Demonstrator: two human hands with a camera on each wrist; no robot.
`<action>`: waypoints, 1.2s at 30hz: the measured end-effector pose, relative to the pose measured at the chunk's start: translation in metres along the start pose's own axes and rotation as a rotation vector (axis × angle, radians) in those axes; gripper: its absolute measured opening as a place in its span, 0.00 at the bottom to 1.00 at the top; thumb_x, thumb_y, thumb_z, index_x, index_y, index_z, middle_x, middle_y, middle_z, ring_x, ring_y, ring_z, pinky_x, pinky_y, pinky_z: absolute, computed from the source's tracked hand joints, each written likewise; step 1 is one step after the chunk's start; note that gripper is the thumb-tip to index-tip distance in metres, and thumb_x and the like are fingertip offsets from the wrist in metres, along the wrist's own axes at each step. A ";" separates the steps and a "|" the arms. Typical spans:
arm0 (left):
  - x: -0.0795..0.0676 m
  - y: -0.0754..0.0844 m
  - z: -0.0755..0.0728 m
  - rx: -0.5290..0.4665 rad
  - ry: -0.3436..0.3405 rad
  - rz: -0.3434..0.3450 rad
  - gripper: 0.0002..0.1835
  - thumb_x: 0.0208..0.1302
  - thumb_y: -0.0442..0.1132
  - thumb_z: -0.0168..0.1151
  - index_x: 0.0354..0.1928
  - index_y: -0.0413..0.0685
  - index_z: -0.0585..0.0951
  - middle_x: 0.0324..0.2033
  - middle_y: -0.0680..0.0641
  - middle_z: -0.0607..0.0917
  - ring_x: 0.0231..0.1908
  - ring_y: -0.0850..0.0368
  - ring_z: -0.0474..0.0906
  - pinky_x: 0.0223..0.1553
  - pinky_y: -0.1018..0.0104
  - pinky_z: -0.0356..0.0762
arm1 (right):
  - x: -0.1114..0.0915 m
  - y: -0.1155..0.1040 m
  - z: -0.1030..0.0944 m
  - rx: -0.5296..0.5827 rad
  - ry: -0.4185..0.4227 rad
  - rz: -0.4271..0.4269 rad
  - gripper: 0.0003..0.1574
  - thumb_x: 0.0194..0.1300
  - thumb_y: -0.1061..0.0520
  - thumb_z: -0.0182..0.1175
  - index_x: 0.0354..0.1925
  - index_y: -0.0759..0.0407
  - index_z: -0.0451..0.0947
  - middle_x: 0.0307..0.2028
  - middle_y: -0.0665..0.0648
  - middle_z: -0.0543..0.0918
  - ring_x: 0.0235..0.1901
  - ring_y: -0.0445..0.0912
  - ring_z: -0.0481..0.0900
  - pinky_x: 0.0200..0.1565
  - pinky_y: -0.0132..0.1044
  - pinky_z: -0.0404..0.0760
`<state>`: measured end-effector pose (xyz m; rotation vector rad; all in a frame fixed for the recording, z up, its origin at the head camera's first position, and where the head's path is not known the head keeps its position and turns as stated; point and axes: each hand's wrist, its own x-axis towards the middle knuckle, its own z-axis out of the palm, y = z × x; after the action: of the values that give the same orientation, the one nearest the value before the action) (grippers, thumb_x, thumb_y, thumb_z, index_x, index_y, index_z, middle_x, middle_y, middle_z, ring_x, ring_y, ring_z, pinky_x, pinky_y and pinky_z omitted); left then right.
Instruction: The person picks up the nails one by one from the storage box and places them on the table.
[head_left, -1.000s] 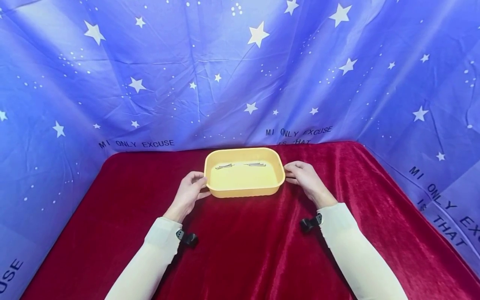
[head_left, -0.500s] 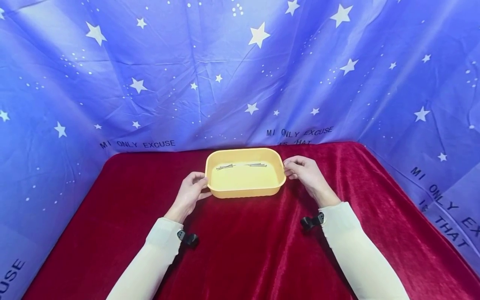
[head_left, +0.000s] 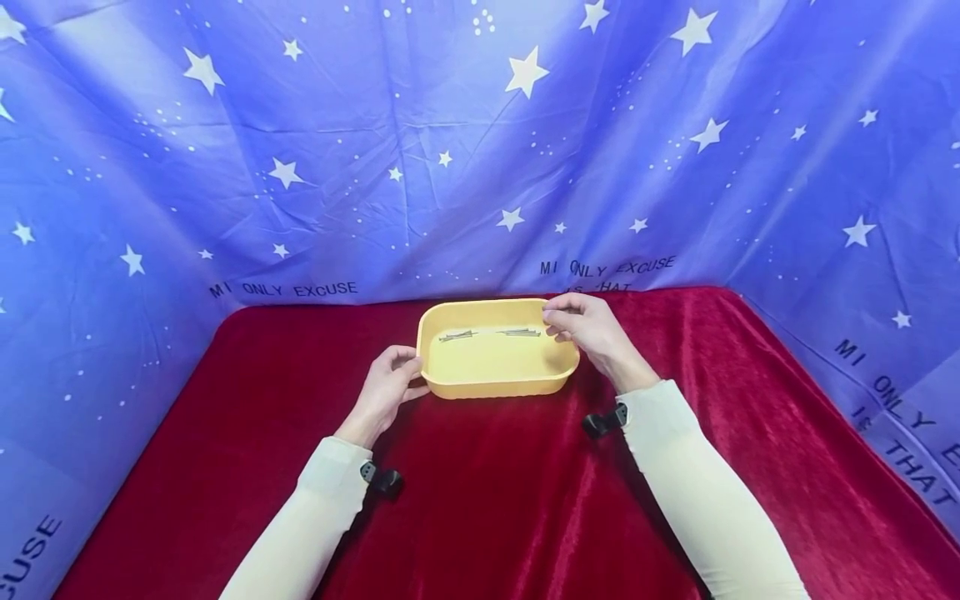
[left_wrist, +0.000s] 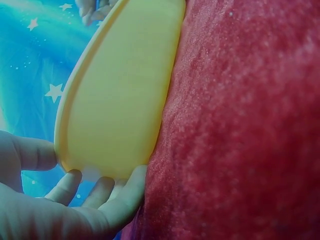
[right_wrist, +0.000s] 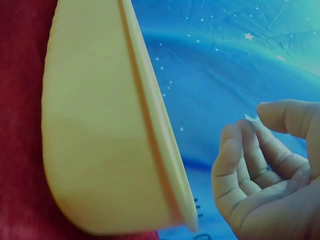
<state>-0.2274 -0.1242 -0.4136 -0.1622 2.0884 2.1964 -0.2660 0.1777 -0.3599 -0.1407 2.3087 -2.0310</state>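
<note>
A yellow plastic tray stands on the red cloth. Two small bunches of thin metal nails lie inside, one at the left and one at the right. My left hand holds the tray's left end; in the left wrist view its thumb is at the rim and its fingertips are against the outer wall. Above the tray's right end hovers my right hand, fingers loosely bent. The right wrist view shows that hand apart from the rim, with nothing between thumb and fingers.
Red velvet cloth covers the table. Behind and on both sides hangs a blue curtain with white stars and black lettering. Each sleeve cuff carries a black wrist camera.
My right hand has left the tray's right end and moved up and left over its rim. The left hand keeps its place on the tray. The whole head view has shifted slightly.
</note>
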 end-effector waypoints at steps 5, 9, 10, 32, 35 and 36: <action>0.002 -0.002 -0.001 -0.013 -0.001 0.007 0.15 0.66 0.30 0.51 0.53 0.30 0.69 0.44 0.35 0.74 0.46 0.45 0.78 0.44 0.49 0.82 | 0.011 -0.005 0.012 0.003 -0.026 0.008 0.12 0.61 0.64 0.61 0.44 0.69 0.76 0.31 0.59 0.82 0.30 0.49 0.82 0.34 0.37 0.83; 0.002 -0.002 0.000 -0.030 -0.008 0.007 0.15 0.66 0.29 0.51 0.53 0.29 0.69 0.43 0.36 0.74 0.45 0.46 0.77 0.44 0.49 0.82 | 0.020 -0.008 0.018 0.001 -0.053 0.022 0.13 0.61 0.65 0.61 0.44 0.70 0.76 0.30 0.58 0.82 0.30 0.48 0.81 0.34 0.37 0.83; 0.002 -0.002 0.000 -0.035 -0.014 0.007 0.15 0.65 0.29 0.51 0.53 0.29 0.69 0.43 0.35 0.74 0.45 0.46 0.77 0.44 0.49 0.82 | 0.022 -0.009 0.020 0.000 -0.060 0.028 0.13 0.61 0.64 0.61 0.44 0.70 0.77 0.30 0.58 0.82 0.30 0.48 0.81 0.33 0.37 0.83; 0.002 -0.002 0.003 -0.045 0.012 0.007 0.17 0.64 0.27 0.53 0.53 0.26 0.72 0.44 0.32 0.76 0.44 0.44 0.80 0.42 0.50 0.82 | 0.064 -0.026 0.045 -0.077 -0.200 0.110 0.10 0.62 0.63 0.60 0.42 0.65 0.79 0.40 0.69 0.79 0.30 0.47 0.78 0.43 0.44 0.81; 0.001 -0.002 0.003 -0.044 0.015 0.008 0.17 0.64 0.27 0.54 0.53 0.26 0.72 0.44 0.32 0.77 0.44 0.44 0.80 0.43 0.49 0.82 | 0.070 -0.025 0.049 -0.104 -0.208 0.096 0.09 0.62 0.63 0.60 0.41 0.65 0.80 0.38 0.67 0.80 0.29 0.47 0.78 0.43 0.45 0.81; 0.001 -0.002 0.003 -0.043 0.016 0.009 0.17 0.64 0.27 0.53 0.53 0.26 0.72 0.44 0.32 0.77 0.44 0.44 0.80 0.43 0.49 0.82 | 0.072 -0.024 0.050 -0.116 -0.211 0.091 0.09 0.62 0.63 0.60 0.41 0.65 0.80 0.37 0.65 0.80 0.30 0.47 0.78 0.44 0.46 0.81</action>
<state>-0.2282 -0.1209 -0.4153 -0.1750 2.0547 2.2543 -0.3316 0.1173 -0.3413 -0.2388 2.2579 -1.7488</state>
